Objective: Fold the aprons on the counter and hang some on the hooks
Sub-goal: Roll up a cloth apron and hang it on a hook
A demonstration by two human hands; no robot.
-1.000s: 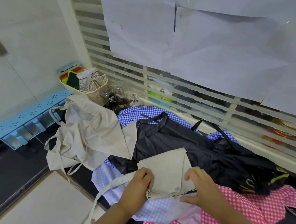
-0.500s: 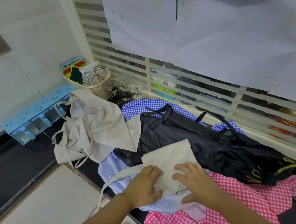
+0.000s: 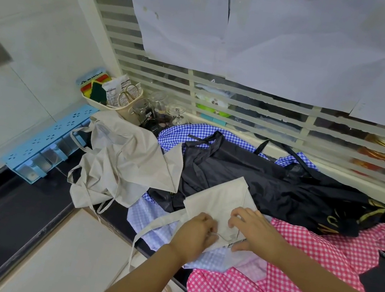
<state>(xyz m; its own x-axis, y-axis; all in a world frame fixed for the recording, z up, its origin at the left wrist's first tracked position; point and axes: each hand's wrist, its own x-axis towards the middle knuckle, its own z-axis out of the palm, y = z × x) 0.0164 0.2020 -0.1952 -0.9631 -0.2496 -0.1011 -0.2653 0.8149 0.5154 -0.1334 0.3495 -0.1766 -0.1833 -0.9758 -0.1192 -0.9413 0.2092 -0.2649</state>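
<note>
The folded beige apron (image 3: 222, 201) lies near the front edge of the dark surface (image 3: 15, 206), right of centre, resting on the heap of other aprons: the black apron (image 3: 280, 184) lies just beyond it, the pink checked apron (image 3: 305, 270) to its right and the pale blue checked apron (image 3: 144, 211) beneath its near-left corner. A second, crumpled beige apron (image 3: 123, 165) lies apart to the left. The near edge of the folded piece is pinched in the curled fingers of the left hand (image 3: 194, 236), close to where the strap (image 3: 156, 228) leaves it and trails off the front of the surface. The right hand (image 3: 254, 232) is laid across the fold with its fingers slightly bent and its fingertips pressed into the cloth, and nothing appears to be enclosed by it. The cloth is judged to be light, thin and limp, with no stiffness of its own, so a fold is likely to be kept only while it is pressed flat or creased. A slippery, uneven bed may be given by the smooth black fabric underneath. The bundle is best taken at its doubled edges and corners, with the loose strap gathered in first so that it is not snagged or dragged. No hooks are seen in this view.
</note>
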